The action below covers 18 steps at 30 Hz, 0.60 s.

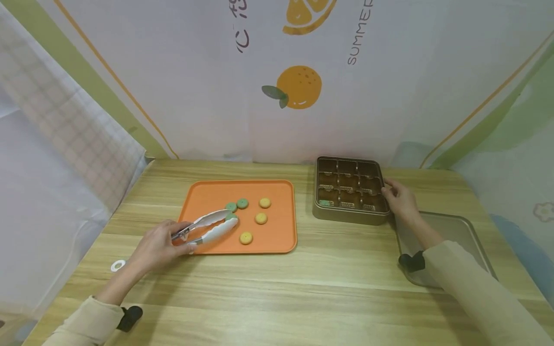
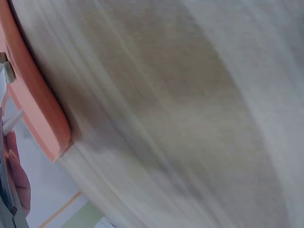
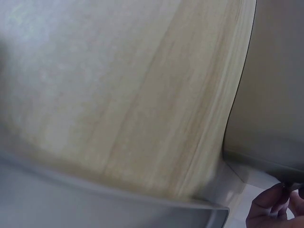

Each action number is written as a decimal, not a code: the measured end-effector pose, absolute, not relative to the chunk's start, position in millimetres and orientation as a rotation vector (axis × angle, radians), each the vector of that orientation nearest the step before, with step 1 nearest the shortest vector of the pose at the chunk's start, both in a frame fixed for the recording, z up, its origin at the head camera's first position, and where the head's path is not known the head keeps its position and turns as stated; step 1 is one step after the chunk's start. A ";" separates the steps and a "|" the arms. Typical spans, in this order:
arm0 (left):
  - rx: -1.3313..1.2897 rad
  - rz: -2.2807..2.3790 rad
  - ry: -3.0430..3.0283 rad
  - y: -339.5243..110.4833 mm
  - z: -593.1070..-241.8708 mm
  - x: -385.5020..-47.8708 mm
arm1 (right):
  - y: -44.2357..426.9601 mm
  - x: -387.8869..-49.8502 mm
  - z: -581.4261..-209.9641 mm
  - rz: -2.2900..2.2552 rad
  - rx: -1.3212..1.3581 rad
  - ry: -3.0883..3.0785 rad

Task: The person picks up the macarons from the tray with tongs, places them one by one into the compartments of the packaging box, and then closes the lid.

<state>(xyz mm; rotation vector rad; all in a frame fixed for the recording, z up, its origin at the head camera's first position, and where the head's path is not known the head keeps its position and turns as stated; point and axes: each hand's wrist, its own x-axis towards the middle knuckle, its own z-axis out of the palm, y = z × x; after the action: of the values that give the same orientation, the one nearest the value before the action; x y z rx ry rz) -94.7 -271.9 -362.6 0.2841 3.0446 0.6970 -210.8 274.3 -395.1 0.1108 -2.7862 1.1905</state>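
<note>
My left hand [image 1: 157, 246] holds a pair of metal tongs [image 1: 212, 226] over the orange tray [image 1: 207, 192]. The tongs' white tips stand around a green cookie [image 1: 231, 217], partly hidden between them; whether they squeeze it I cannot tell. Two more green cookies [image 1: 242, 203] lie just behind, and three yellow cookies [image 1: 261, 218] lie to the right. My right hand [image 1: 401, 201] grips the right rim of a square metal tin [image 1: 350, 215] with a brown divided insert. Something green [image 1: 325, 203] sits in its front left compartment. In the right wrist view, curled fingers [image 3: 268, 204] meet the tin's edge.
A flat metal lid [image 1: 446, 240] lies on the wooden table at the right, under my right forearm. A white ring [image 1: 118, 265] lies beside my left wrist. A printed curtain [image 1: 195, 96] hangs behind the table.
</note>
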 end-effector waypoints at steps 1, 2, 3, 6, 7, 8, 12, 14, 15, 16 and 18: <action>0.276 0.713 3.039 -271.1 -361.2 -95.3 | 274.1 -210.7 -394.9 1.184 0.111 -2.787; 0.274 0.724 3.033 -270.4 -360.0 -96.2 | 273.9 -210.6 -394.6 1.177 0.111 -2.786; 0.277 0.740 3.028 -269.3 -358.4 -97.2 | 273.8 -210.7 -394.4 1.173 0.113 -2.784; 0.294 0.781 3.018 -264.1 -353.6 -101.2 | 273.5 -211.0 -394.0 1.169 0.116 -2.781; 0.295 0.794 3.010 -261.7 -351.8 -102.8 | 273.5 -211.1 -393.8 1.166 0.116 -2.779; 0.307 0.800 3.007 -259.1 -350.4 -104.6 | 273.5 -211.2 -393.6 1.165 0.118 -2.775; 0.352 0.827 3.001 -244.8 -345.3 -112.7 | 273.1 -210.5 -393.0 1.178 0.121 -2.770; 0.387 0.836 3.006 -236.1 -344.5 -117.5 | 272.7 -210.5 -393.2 1.182 0.124 -2.767; 0.401 0.842 3.004 -231.2 -344.1 -120.1 | 272.5 -210.4 -393.1 1.182 0.120 -2.770; 0.418 0.852 3.001 -226.2 -344.0 -122.8 | 272.3 -210.3 -393.0 1.174 0.118 -2.770; 0.452 0.874 2.992 -215.6 -343.2 -128.2 | 271.9 -210.5 -392.9 1.165 0.108 -2.771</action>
<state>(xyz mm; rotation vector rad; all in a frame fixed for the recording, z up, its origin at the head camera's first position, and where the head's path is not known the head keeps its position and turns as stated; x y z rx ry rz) -128.2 -215.6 -343.2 0.4519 2.9917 0.8735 -210.5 271.9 -392.9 0.1075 -2.7710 1.1646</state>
